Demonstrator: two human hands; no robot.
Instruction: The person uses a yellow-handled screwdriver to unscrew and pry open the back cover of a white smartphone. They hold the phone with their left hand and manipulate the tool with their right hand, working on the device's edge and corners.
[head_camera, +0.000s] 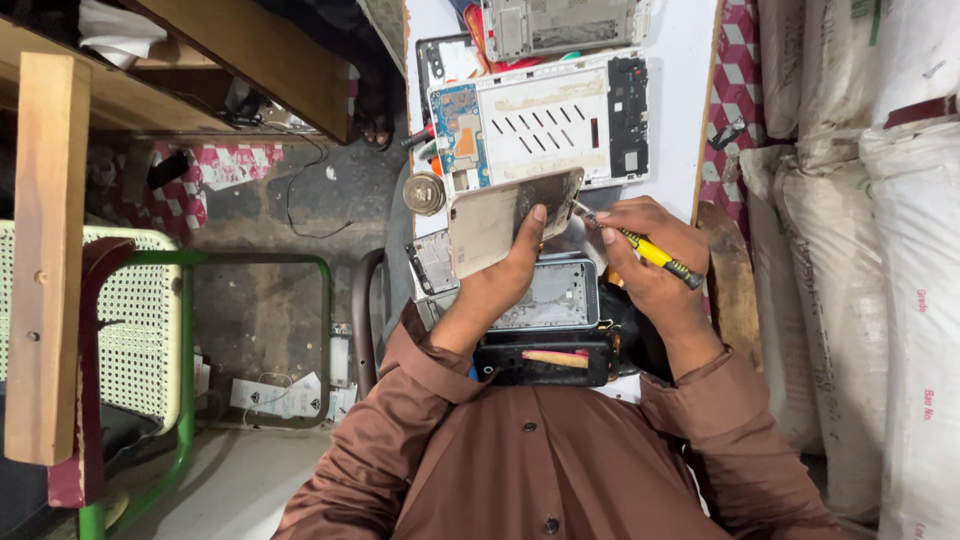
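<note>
Off to the left, green-framed chair (150, 330) parked well clear. Gold phone back cover (500, 225) gripped in left hand (505, 275), tilted up for access. Right hand (650, 260) pinched round yellow screwdriver (640, 248), tip touching cover's right edge. Opened tablet (545, 125) lay farther on white table (680, 60), sacks (880, 250) stacked right.
</note>
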